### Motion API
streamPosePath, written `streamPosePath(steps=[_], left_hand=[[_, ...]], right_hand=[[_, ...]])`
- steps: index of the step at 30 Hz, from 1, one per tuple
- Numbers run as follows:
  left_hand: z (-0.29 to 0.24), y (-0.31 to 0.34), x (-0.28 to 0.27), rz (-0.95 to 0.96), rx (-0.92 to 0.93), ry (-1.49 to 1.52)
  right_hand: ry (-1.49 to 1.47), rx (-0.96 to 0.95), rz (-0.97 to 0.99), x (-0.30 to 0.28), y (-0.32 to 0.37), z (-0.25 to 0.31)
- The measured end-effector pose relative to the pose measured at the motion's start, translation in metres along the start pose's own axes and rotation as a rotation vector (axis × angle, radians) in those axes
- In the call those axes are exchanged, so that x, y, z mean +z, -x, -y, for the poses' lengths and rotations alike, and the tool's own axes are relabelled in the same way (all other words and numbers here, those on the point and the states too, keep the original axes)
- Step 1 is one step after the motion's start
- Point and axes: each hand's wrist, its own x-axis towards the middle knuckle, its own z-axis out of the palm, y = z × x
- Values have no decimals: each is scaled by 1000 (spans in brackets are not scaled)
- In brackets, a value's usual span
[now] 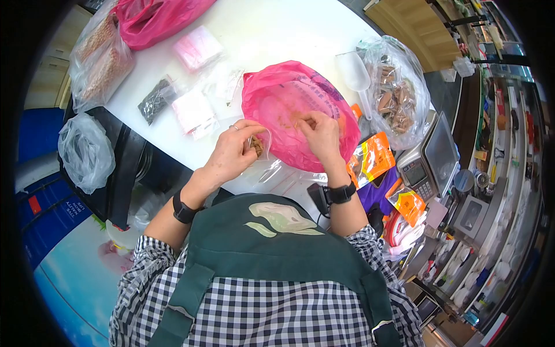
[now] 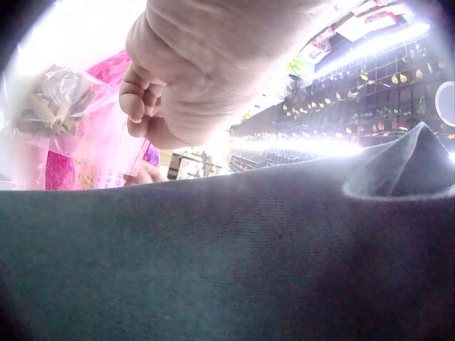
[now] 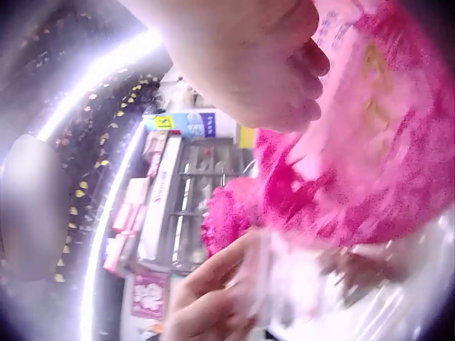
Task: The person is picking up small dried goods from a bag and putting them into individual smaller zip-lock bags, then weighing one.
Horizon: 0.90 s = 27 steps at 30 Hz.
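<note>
My left hand [image 1: 232, 153] grips a small clear zip bag [image 1: 266, 139] by its side. Brown dried pieces [image 1: 255, 146] fill part of this bag, seen also in the left wrist view. To the right, a pink plastic bag [image 1: 260, 104] lies spread out with its sides raised. A few thin yellowish-brown dried pieces [image 1: 284, 124] lie scattered inside it. My right hand [image 1: 322, 137] reaches into the pink bag, thumb and fingertips pinched together at the dried pieces. In the right wrist view its curled fingers hide what is between them.
A clear scoop [image 1: 354, 72] lies beside a bag of wrapped brown items [image 1: 399, 98]. Orange packets [image 1: 370, 159] and a scale [image 1: 425, 165] stand at right. Stacks of small plastic bags [image 1: 193, 113] and a dark packet [image 1: 155, 101] lie at left on the white table [image 1: 254, 29].
</note>
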Motion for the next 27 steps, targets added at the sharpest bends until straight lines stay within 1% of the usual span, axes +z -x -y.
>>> streamPosePath(steps=[1,2,3,7,9,12,19,21,22,24,27], left_hand=[[0,0,0,-3,8,-2],[0,0,0,-6,17,-4],[0,0,1,-7,18,-3],[0,0,2,-2,15,8],[0,0,2,2,8,9],[1,0,2,3,9,6],[1,-1,2,3,2,14],[0,-1,2,4,-3,12],[1,-1,1,3,0,10],[0,-1,0,4,3,9],[0,-2,1,14,-6,7]], right_hand=[[2,-4,0,3,-2,-16],[176,-59,-8,6,-3,-32],[348,-114,-15,7,-4,-36],[301,-40,47,26,-5,-44],[385,20,36,36,-8,-45],[431,47,33,43,-10,-45],[478,31,17,49,-9,-51],[374,-120,-58,47,-6,-53],[373,-121,-56,46,-6,-53],[278,-25,22,45,-4,-53],[320,-45,-12,46,0,-53]])
